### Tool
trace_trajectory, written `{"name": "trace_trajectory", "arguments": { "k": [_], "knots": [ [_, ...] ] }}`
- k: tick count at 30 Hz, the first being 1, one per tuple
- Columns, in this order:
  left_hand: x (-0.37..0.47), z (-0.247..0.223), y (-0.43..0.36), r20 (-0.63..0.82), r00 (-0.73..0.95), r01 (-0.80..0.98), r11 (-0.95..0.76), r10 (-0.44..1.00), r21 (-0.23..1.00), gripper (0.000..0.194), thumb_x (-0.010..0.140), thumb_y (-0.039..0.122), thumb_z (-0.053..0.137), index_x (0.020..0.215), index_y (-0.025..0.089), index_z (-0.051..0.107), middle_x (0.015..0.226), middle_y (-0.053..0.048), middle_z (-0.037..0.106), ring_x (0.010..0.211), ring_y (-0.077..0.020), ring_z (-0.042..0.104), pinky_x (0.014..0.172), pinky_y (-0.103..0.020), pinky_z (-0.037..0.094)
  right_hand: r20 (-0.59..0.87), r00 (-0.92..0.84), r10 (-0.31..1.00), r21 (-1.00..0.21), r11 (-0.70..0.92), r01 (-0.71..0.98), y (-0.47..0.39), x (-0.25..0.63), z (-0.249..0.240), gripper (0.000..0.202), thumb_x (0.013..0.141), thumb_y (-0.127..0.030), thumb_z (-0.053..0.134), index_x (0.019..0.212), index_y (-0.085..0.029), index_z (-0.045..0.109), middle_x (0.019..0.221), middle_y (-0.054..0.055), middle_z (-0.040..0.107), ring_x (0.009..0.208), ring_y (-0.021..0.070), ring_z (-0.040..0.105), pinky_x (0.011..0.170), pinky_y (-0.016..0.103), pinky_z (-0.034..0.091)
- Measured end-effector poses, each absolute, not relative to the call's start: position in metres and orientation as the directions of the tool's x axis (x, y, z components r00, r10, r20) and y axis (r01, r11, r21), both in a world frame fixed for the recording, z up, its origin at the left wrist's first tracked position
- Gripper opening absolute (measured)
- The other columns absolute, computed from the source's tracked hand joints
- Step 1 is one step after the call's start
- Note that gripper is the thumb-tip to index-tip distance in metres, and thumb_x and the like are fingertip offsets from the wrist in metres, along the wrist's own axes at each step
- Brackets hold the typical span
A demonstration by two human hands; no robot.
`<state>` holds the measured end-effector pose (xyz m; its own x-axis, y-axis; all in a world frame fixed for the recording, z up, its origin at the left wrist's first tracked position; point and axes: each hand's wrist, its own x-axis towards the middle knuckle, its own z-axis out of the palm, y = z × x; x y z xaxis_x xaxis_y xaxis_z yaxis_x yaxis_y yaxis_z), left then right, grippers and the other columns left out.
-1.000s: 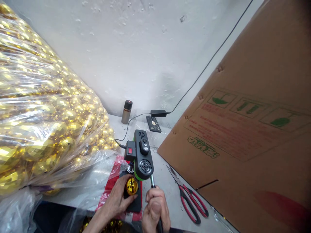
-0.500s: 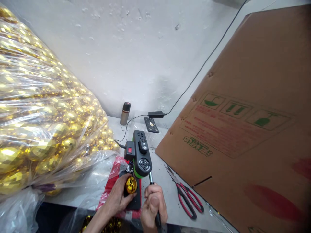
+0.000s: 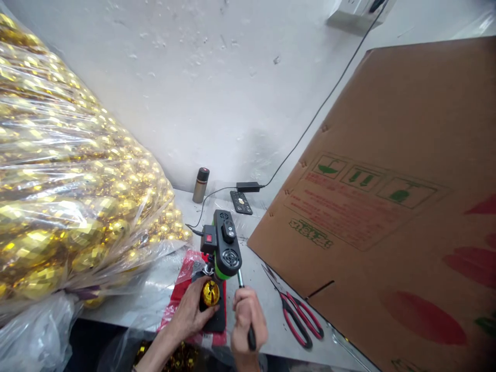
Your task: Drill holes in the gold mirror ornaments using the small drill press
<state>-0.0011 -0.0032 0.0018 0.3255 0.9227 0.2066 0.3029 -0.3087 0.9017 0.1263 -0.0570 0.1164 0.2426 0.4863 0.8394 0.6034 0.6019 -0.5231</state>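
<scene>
My left hand [image 3: 190, 310] curls its thumb and fingers round a small shiny gold ball [image 3: 211, 293]. Dark gaps show on the ball's top. It rests on or just above the black base [image 3: 215, 324] of a small black-and-green bench drill [image 3: 228, 243], close in front of the drill's head. To the right, my right hand [image 3: 248, 321] is wrapped round the black grip of the drill's lever [image 3: 251, 338], whose metal rod runs up to the head. The drill's bit is hidden under the head.
Red-handled scissors [image 3: 298, 318] lie right of my right hand, beside a large cardboard box [image 3: 372, 206]. A clear bag of gold balls [image 3: 85, 196] bulges on the left. Behind the drill are a bottle [image 3: 200, 185], a phone [image 3: 241, 202] and a power adapter [image 3: 248, 187] with its cable.
My right hand and the lever's grip end have risen slightly. My left hand keeps hold of the ball by the drill head. The whole view has shifted a little.
</scene>
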Motion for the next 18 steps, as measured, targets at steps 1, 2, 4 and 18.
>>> {"name": "trace_trajectory", "arguments": {
  "k": [1,2,4,18],
  "knots": [
    [-0.001,0.001,-0.005,0.205,0.325,0.305,-0.308,0.923,0.901,0.062,0.080,0.031,0.077,0.138,0.018,0.061,0.136,-0.020,0.071,0.125,-0.0393,0.068,0.109,-0.059,0.054,0.826,0.250,0.506,-0.543,0.594,0.593,-0.057,0.127,0.131,0.035,0.110,-0.018,0.039,0.077,-0.023,0.049,0.067,-0.005,0.050,0.057,0.0097,0.050,0.053,0.022,0.040],
    [-0.002,-0.001,-0.008,0.210,0.323,0.307,-0.312,0.923,0.899,0.062,0.079,0.028,0.077,0.138,0.019,0.061,0.137,-0.020,0.071,0.126,-0.0389,0.067,0.110,-0.059,0.054,0.807,0.259,0.531,-0.570,0.584,0.578,-0.057,0.128,0.145,0.034,0.109,-0.017,0.041,0.077,-0.023,0.048,0.067,-0.005,0.049,0.057,0.0096,0.049,0.053,0.022,0.039],
    [-0.009,-0.008,-0.019,0.242,0.313,0.318,-0.341,0.918,0.884,0.064,0.078,0.025,0.077,0.140,0.020,0.061,0.139,-0.020,0.070,0.129,-0.0388,0.066,0.112,-0.059,0.052,0.779,0.270,0.566,-0.604,0.562,0.565,-0.057,0.129,0.168,0.036,0.108,-0.019,0.046,0.072,-0.023,0.045,0.063,-0.006,0.044,0.054,0.0086,0.045,0.051,0.021,0.038],
    [-0.081,0.060,0.099,0.229,0.020,0.388,-0.218,0.973,0.895,0.030,0.100,0.041,0.067,0.120,0.019,0.070,0.127,-0.011,0.071,0.113,-0.0283,0.069,0.101,-0.053,0.058,0.809,0.231,0.540,-0.571,0.629,0.528,-0.061,0.127,0.153,0.030,0.106,-0.012,0.043,0.079,-0.023,0.051,0.069,-0.004,0.050,0.058,0.0089,0.050,0.054,0.019,0.042]
  ]
}}
